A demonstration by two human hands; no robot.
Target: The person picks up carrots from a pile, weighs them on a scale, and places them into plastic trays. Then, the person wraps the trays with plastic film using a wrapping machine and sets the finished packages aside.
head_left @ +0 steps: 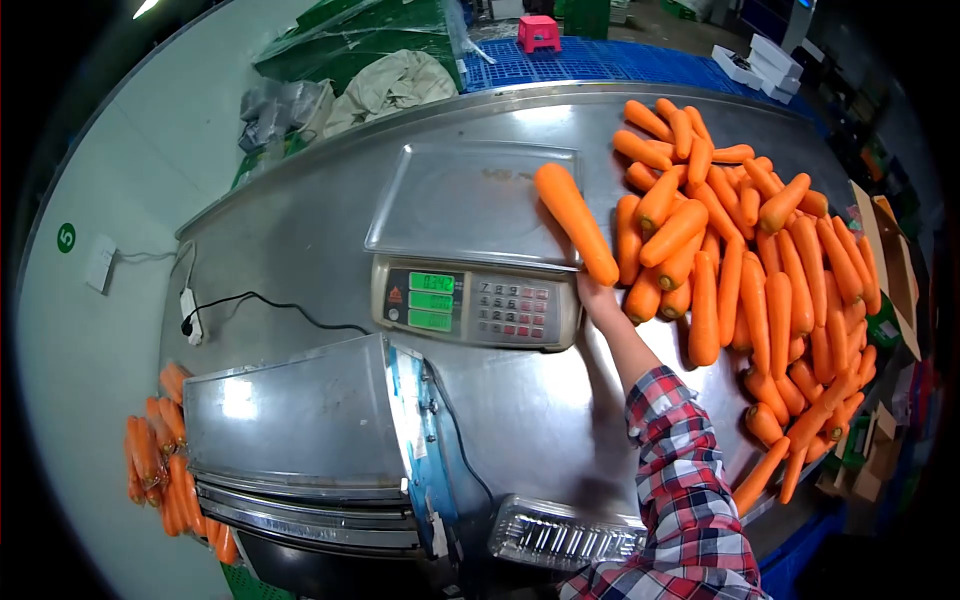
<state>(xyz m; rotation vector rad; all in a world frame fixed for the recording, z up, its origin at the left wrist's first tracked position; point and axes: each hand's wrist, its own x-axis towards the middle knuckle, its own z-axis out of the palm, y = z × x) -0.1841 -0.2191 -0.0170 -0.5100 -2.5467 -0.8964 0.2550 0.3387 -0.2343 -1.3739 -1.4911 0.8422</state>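
A large orange carrot (577, 222) slants across the right edge of the scale's metal pan (470, 205). My right hand (597, 296) is closed at the carrot's lower, near end; the carrot hides most of its fingers. Below the pan is the scale's keypad and lit green display (431, 300), whose digits are hard to read. Just right of this hand lies a big heap of loose carrots (735, 235). A red, white and black plaid sleeve (690, 480) covers my right forearm. My left hand is out of view.
A metal-topped machine (290, 415) with a blue side stands at the lower left. Bagged carrots (165, 455) lie beyond it. A clear ridged tray (565, 533) sits at the front edge. A black cord (270, 298) runs from the scale to a power strip (190, 315).
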